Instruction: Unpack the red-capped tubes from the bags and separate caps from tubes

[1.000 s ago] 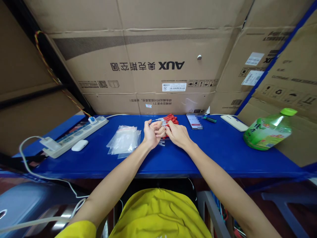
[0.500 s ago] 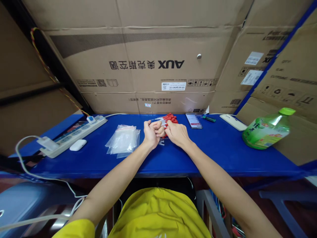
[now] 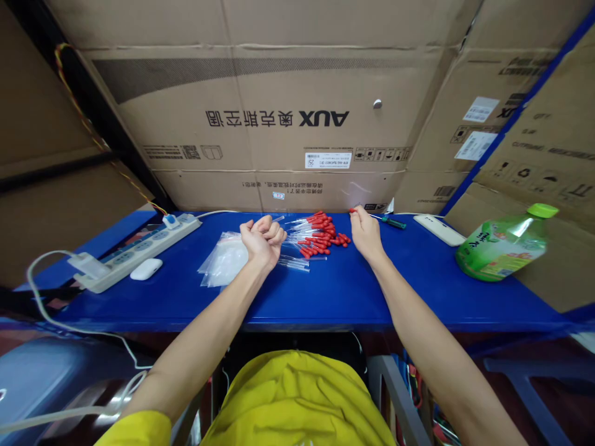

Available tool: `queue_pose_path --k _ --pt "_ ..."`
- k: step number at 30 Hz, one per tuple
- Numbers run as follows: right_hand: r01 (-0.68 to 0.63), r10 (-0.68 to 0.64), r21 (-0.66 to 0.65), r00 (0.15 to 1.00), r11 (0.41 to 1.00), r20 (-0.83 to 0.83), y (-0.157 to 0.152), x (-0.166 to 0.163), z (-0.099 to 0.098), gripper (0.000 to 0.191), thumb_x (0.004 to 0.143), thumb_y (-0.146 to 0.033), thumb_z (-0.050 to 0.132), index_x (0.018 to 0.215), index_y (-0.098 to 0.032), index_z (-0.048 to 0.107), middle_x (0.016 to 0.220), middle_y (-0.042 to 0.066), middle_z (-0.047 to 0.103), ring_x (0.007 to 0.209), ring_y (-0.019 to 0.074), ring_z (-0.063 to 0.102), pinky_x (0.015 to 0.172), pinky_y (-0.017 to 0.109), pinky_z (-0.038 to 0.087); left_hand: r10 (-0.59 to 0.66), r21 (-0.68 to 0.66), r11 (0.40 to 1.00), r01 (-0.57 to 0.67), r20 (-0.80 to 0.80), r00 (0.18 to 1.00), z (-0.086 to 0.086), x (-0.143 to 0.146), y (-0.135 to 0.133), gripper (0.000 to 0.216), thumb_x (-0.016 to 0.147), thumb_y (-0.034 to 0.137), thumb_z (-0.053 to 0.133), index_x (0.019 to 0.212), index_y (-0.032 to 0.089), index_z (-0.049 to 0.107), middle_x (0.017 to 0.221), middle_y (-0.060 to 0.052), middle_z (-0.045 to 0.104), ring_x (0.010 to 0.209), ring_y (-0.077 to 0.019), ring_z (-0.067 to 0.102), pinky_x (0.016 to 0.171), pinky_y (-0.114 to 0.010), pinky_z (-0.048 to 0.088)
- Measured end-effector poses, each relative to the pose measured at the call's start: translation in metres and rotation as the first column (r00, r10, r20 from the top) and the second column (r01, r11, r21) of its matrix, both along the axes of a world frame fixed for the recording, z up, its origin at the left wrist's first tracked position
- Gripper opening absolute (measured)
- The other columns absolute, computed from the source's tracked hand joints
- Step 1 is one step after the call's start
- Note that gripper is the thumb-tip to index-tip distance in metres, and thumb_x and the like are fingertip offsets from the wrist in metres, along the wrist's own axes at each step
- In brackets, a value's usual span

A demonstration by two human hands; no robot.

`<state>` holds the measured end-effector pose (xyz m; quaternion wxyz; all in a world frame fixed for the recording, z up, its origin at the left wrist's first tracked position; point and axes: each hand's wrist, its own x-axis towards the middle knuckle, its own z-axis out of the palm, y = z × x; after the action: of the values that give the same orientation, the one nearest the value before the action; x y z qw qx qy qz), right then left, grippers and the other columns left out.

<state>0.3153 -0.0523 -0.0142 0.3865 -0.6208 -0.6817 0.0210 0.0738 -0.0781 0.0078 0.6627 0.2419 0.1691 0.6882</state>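
Note:
My left hand (image 3: 264, 243) is curled closed over the right edge of the clear plastic bags (image 3: 223, 260). A clear thin tube (image 3: 279, 218) sticks out past its fingers. To its right lies a pile of droppers (image 3: 318, 234), clear tubes with red rubber bulbs. A few loose red bulbs (image 3: 344, 240) sit at the pile's right side, and several bare clear tubes (image 3: 295, 264) lie in front of it. My right hand (image 3: 366, 234) pinches a red rubber bulb (image 3: 352, 210) at its fingertips, near the back of the table, apart from the pile.
On the blue table (image 3: 325, 303) are a white power strip (image 3: 139, 251), an earbud case (image 3: 146, 269), a green-handled screwdriver (image 3: 394, 223), a white oblong device (image 3: 439, 230) and a green drink bottle (image 3: 504, 244). Cardboard (image 3: 279, 80) stands behind.
My hands have moved apart, the left to the left and the right to the right, uncovering the dropper pile. The right now shows a red bulb; the phone is hidden behind it.

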Motion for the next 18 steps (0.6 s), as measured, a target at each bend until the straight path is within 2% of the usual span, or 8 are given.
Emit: queue_pose_path --k 5,7,9,11,13,16,18 --pt "-0.118 0.13 -0.091 0.982 0.989 0.139 -0.001 -0.004 -0.002 0.035 0.107 -0.037 0.034 0.121 -0.021 0.063 0.1 0.009 0.076 0.093 0.0269 0.069 0.074 0.031 0.039 -0.181 0.016 0.982 0.187 -0.188 0.965 -0.007 0.006 -0.002 0.045 0.099 0.045 0.026 0.06 0.023 0.024 0.051 0.007 0.014 0.041 -0.0084 0.013 0.042 -0.021 0.023" --pt "-0.079 0.101 -0.122 0.977 0.989 0.188 -0.002 -0.007 -0.004 0.034 0.106 -0.035 0.039 0.128 -0.02 0.059 0.1 0.01 0.076 0.094 0.0282 0.069 0.075 0.031 0.04 -0.253 0.011 0.962 0.274 -0.347 0.903 -0.01 0.013 -0.002 0.043 0.098 0.041 0.034 0.059 0.023 0.028 0.052 0.007 0.018 0.042 -0.0086 0.016 0.043 -0.02 0.02" --pt "-0.006 0.042 -0.161 0.974 0.987 0.221 -0.002 -0.005 -0.004 0.035 0.105 -0.035 0.043 0.133 -0.018 0.055 0.097 0.011 0.076 0.091 0.029 0.07 0.075 0.032 0.041 -0.25 0.051 0.943 0.329 -0.544 0.801 -0.013 0.016 -0.003 0.039 0.095 0.035 0.041 0.059 0.021 0.035 0.052 0.005 0.025 0.045 -0.0092 0.022 0.045 -0.02 0.021" --pt "0.062 -0.009 -0.203 0.967 0.977 0.253 -0.002 -0.002 -0.005 0.034 0.103 -0.036 0.047 0.131 -0.018 0.056 0.095 0.011 0.076 0.09 0.0294 0.07 0.075 0.033 0.042 -0.134 0.151 0.925 0.35 -0.73 0.67 -0.016 0.017 -0.005 0.034 0.093 0.03 0.046 0.061 0.02 0.043 0.054 0.003 0.036 0.048 -0.0107 0.031 0.05 -0.021 0.027" --pt "0.107 -0.034 -0.241 0.957 0.965 0.288 -0.001 0.002 -0.005 0.03 0.102 -0.037 0.049 0.125 -0.021 0.06 0.097 0.012 0.076 0.091 0.0294 0.07 0.075 0.034 0.043 0.046 0.264 0.89 0.371 -0.863 0.504 -0.018 0.016 -0.007 0.027 0.093 0.027 0.048 0.068 0.018 0.054 0.059 0.0 0.049 0.055 -0.013 0.041 0.058 -0.023 0.033" --pt "0.139 -0.041 -0.289 0.946 0.947 0.32 -0.001 0.005 -0.007 0.023 0.101 -0.038 0.053 0.114 -0.023 0.065 0.101 0.011 0.075 0.093 0.0288 0.07 0.077 0.035 0.044 0.273 0.352 0.834 0.426 -0.933 0.237 -0.021 0.013 -0.011 0.016 0.093 0.023 0.051 0.094 0.021 0.067 0.073 0.0 0.063 0.064 -0.0162 0.053 0.067 -0.025 0.037" --pt "0.147 -0.043 -0.31 0.947 0.939 0.319 -0.001 0.006 -0.007 0.022 0.1 -0.041 0.057 0.109 -0.024 0.067 0.098 0.011 0.075 0.093 0.0289 0.07 0.078 0.036 0.045 0.355 0.371 0.804 0.465 -0.926 0.125 -0.022 0.011 -0.012 0.025 0.092 0.019 0.051 0.111 0.024 0.066 0.078 0.001 0.067 0.068 -0.018 0.057 0.072 -0.027 0.039"
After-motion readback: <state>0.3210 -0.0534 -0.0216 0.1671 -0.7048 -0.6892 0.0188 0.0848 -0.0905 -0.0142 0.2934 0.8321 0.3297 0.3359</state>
